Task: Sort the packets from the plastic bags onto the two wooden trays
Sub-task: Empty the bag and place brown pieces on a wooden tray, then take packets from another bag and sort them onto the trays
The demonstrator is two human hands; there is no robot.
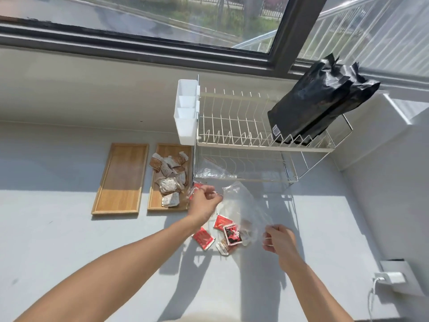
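Left wooden tray at 9 o'clock of frame centre, bare wood, no packets on it. Just beside it on the right, second wooden tray, holding a heap of brown-and-white packets, one hanging over its left rim at about 11 o'clock of the heap. Both trays lie flat on the grey counter.

Left hand at 3 o'clock of the second tray, fingers curled and pinched together on the edge of a clear plastic bag; a red packet shows at the fingers, cannot tell if it is gripped. Loose red packets on the counter at 6 o'clock of that hand, more red and dark ones under or inside the bag film, cannot tell which.

Right hand at 4 o'clock of the bag, fingers closed on the bag's other edge.

Another clear bag lies on the lower shelf of the white wire dish rack, at 12 o'clock of the hands. White cutlery caddy on the rack's left end. Black pouch leans on the upper tier at 2 o'clock. White charger plugged in at far right, 4 o'clock.
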